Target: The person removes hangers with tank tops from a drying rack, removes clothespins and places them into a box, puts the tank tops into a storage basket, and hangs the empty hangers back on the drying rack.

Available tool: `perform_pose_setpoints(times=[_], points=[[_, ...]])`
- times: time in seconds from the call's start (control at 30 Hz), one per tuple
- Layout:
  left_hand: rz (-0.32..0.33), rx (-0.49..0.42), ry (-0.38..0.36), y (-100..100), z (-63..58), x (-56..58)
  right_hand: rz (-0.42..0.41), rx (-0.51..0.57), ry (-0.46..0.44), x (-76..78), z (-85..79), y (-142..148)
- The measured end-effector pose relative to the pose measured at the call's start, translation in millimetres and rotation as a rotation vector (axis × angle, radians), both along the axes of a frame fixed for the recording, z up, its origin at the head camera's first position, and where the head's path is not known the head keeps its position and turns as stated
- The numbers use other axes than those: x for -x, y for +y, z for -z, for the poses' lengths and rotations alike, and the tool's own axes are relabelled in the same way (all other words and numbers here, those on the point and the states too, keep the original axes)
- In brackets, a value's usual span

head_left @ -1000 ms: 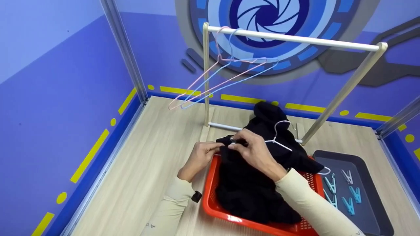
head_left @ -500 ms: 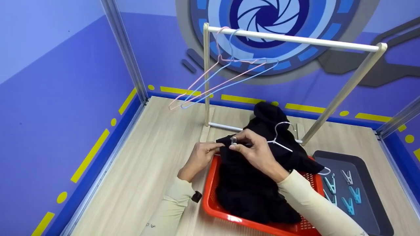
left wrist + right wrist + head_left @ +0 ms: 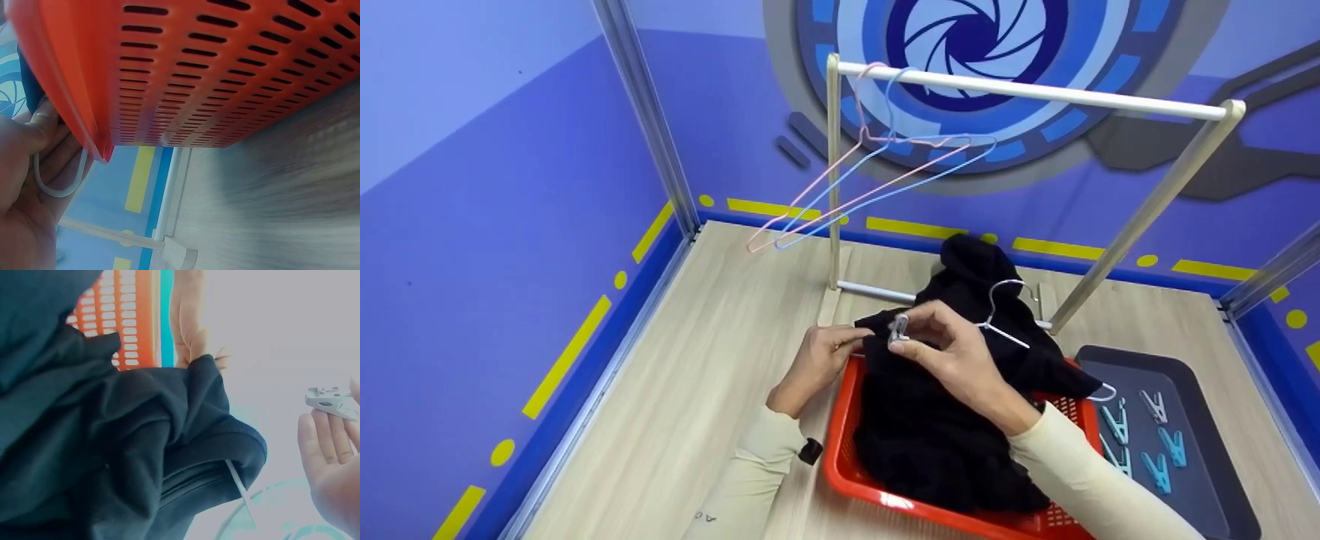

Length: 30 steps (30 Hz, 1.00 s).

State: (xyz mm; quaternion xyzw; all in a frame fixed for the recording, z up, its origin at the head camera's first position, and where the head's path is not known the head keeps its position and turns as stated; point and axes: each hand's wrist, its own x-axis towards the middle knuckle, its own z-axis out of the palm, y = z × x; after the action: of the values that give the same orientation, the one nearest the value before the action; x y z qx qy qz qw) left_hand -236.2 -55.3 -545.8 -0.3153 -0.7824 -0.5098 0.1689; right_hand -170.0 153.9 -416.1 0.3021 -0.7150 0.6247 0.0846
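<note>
A black garment (image 3: 945, 442) lies over the red basket (image 3: 840, 420), with a white hanger (image 3: 1006, 334) inside its neckline. At the garment's left end, my left hand (image 3: 819, 364) pinches the black cloth against the hanger. The left wrist view shows the rounded white hanger end (image 3: 59, 193) across my fingers, by the basket rim. My right hand (image 3: 964, 364) holds a grey clothes peg (image 3: 899, 330) between thumb and fingers, just right of the left hand and above the cloth. The right wrist view shows the clothes peg (image 3: 329, 404) apart from the garment.
A wooden rack (image 3: 1035, 90) stands behind the basket, with a pink hanger (image 3: 810, 184) and a blue hanger (image 3: 937, 182) on its top bar. To the right, a dark grey tray (image 3: 1200, 472) bears several clothes pegs (image 3: 1156, 471). Walls close in the table (image 3: 675, 390) at left and back.
My right hand has drawn slightly back to the right and turned, so the clothes peg shows more fully. The left hand keeps its place on the garment.
</note>
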Motion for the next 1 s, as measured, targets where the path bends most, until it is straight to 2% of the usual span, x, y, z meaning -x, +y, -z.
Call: perform_pose_setpoints(times=[0.1, 0.3, 0.57, 0.8, 1.0], points=[[0.009, -0.006, -0.023, 0.2, 0.5, -1.2, 0.006, -0.001, -0.057, -5.4, 4.6, 8.8], [0.034, -0.007, -0.059, -1.1, 0.7, -3.5, 0.087, -0.014, -0.178, -14.1, 15.5, 34.4], [0.036, -0.025, -0.073, -1.8, 0.6, -3.2, 0.100, -0.099, -0.168, -11.6, 38.2, 71.0], [0.037, -0.013, -0.091, -1.5, -0.2, -3.6, 0.107, -0.128, -0.161, -16.3, 30.6, 94.9], [0.041, -0.012, -0.077, -0.7, -0.9, -3.1, 0.159, -0.142, -0.146, -17.9, 19.8, 121.3]])
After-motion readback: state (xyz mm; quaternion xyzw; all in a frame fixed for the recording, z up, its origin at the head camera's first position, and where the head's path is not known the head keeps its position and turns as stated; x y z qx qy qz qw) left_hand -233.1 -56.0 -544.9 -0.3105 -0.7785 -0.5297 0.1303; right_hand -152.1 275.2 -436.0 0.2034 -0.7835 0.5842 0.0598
